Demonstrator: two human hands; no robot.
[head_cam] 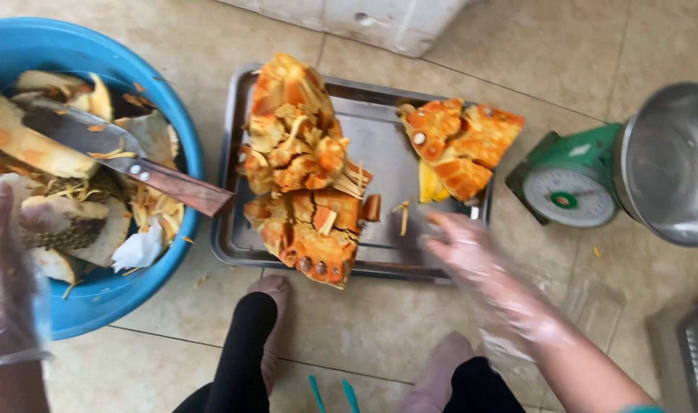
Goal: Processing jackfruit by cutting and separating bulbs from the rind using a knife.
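Gloved right hand (pixel 471 252), fingers spread open, reaches at the metal tray (pixel 379 145) of orange fruit pieces (pixel 303 168); left hand (pixel 8 260), lower left, hangs open beside the blue basin (pixel 177 115).

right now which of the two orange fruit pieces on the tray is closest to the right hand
The smaller wedge at the tray's far right corner. The right hand reaches just below it, while the bigger broken chunk lies further left, mid-tray.

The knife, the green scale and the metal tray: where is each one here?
knife (pixel 96 138), head view, on the flat of its blade.
green scale (pixel 569 197), head view, on its round dial.
metal tray (pixel 383 145), head view, on its bare floor.
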